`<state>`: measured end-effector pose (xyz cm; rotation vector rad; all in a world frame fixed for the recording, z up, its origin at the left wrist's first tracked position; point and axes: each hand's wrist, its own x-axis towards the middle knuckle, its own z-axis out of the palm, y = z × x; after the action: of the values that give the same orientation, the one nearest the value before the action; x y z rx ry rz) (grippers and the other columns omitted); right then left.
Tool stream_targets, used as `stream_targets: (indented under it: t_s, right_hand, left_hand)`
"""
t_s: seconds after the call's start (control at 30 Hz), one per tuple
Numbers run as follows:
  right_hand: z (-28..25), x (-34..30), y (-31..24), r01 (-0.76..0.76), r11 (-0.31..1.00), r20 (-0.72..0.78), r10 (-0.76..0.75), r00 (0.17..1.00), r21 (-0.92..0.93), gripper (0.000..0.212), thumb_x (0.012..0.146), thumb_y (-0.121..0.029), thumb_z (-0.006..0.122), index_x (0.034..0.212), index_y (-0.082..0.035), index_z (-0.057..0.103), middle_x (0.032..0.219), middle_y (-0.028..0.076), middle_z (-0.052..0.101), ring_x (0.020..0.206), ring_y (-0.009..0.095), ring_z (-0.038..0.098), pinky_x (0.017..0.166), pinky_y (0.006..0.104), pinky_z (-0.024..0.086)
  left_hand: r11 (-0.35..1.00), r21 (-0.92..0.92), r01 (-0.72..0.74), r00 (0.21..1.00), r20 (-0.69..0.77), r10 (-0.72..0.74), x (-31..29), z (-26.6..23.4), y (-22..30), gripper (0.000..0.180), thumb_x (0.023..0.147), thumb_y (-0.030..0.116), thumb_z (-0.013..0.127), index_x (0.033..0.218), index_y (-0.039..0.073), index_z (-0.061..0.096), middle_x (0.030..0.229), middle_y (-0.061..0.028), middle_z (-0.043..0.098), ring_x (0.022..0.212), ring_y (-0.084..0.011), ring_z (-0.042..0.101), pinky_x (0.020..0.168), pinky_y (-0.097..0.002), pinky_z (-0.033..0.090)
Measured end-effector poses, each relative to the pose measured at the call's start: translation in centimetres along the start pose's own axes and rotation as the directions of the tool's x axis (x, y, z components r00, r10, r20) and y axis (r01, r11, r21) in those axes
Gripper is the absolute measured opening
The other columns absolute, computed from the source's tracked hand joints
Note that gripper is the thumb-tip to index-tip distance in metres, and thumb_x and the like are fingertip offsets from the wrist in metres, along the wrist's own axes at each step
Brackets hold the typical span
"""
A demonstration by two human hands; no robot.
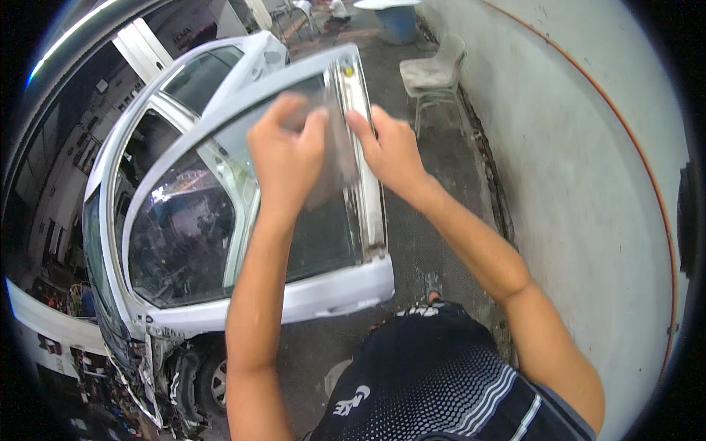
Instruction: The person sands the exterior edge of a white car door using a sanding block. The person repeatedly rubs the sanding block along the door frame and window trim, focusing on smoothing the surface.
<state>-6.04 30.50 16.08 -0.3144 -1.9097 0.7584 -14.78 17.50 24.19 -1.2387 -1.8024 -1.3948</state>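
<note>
A silver-white car door (338,294) stands open in front of me, its window frame reaching up past both hands. My left hand (287,158) is raised before the window glass, with thumb and fingers closed on a thin brownish-grey sheet (332,165). The sheet is smeared by motion, so its exact kind cannot be made out. My right hand (393,151) is closed around the upright rear edge of the door frame, its thumb on the pale inner strip (373,220). The sheet's right edge lies close to that thumb.
The silver-white car body (147,103) stands to the left, with a wheel (217,382) and torn front parts below. A pale wall (581,184) runs along the right. A dusty plastic chair (434,73) and a blue tub (397,23) stand farther back.
</note>
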Motion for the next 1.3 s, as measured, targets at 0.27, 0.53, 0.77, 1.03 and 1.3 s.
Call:
stream_targets:
  t_s: [0.27, 0.53, 0.77, 1.03, 1.3]
  right_hand:
    - [-0.4, 1.1, -0.2, -0.030, 0.999, -0.028, 0.031, 0.999, 0.012, 0.054, 0.104, -0.048, 0.056, 0.076, -0.003, 0.053, 0.064, 0.026, 0.060, 0.068, 0.050, 0.064, 0.059, 0.0570, 0.047]
    - [0.2, 0.5, 0.1, -0.041, 0.998, -0.019, 0.042, 0.999, 0.038, 0.056, 0.104, -0.049, 0.056, 0.074, -0.002, 0.051, 0.062, 0.025, 0.059, 0.063, 0.049, 0.063, 0.056, 0.0546, 0.046]
    - [-1.7, 0.0, -0.5, -0.060, 0.998, 0.007, 0.060, 0.998, 0.033, 0.043, 0.105, -0.042, 0.056, 0.090, -0.002, 0.058, 0.081, 0.020, 0.066, 0.074, 0.044, 0.065, 0.063, 0.0504, 0.049]
    - [-2.5, 0.9, -1.3, 0.501, 0.855, -0.298, -0.517, 0.803, -0.135, 0.018, 0.089, -0.007, 0.074, 0.108, -0.007, 0.074, 0.087, 0.008, 0.065, 0.077, 0.026, 0.065, 0.066, 0.0366, 0.052]
    - [-1.9, 1.3, -1.2, 0.532, 0.812, -0.254, -0.581, 0.773, -0.241, 0.016, 0.079, -0.004, 0.083, 0.092, -0.005, 0.075, 0.084, 0.006, 0.064, 0.073, 0.024, 0.061, 0.063, 0.0345, 0.049]
  left_hand:
    - [0.986, -0.038, 0.162, 0.980, 0.120, -0.156, 0.8, -0.2, 1.5, 0.023, 0.082, 0.014, 0.077, 0.096, -0.004, 0.074, 0.080, -0.0114, 0.072, 0.077, -0.0165, 0.067, 0.073, -0.0312, 0.052]
    - [0.981, -0.112, 0.156, 0.984, 0.098, -0.146, 0.8, -0.1, 0.2, 0.028, 0.079, 0.016, 0.079, 0.095, -0.006, 0.073, 0.080, -0.0124, 0.072, 0.075, -0.0128, 0.063, 0.072, -0.0303, 0.052]
    - [0.927, -0.232, 0.295, 0.954, 0.113, -0.276, -3.5, -2.5, 0.5, 0.019, 0.086, 0.014, 0.080, 0.094, -0.002, 0.074, 0.089, -0.0024, 0.071, 0.079, -0.0090, 0.062, 0.072, -0.0246, 0.050]
    - [0.695, -0.239, 0.678, 0.735, 0.236, -0.636, -16.5, -8.1, 0.8, 0.016, 0.085, 0.012, 0.081, 0.089, -0.001, 0.072, 0.083, -0.0023, 0.069, 0.078, -0.0099, 0.061, 0.074, -0.0259, 0.049]
    - [0.438, -0.237, 0.867, 0.489, 0.232, -0.841, -26.9, -9.7, -0.5, 0.016, 0.085, 0.011, 0.081, 0.090, -0.002, 0.073, 0.082, -0.0023, 0.069, 0.076, -0.0099, 0.060, 0.071, -0.0276, 0.050]
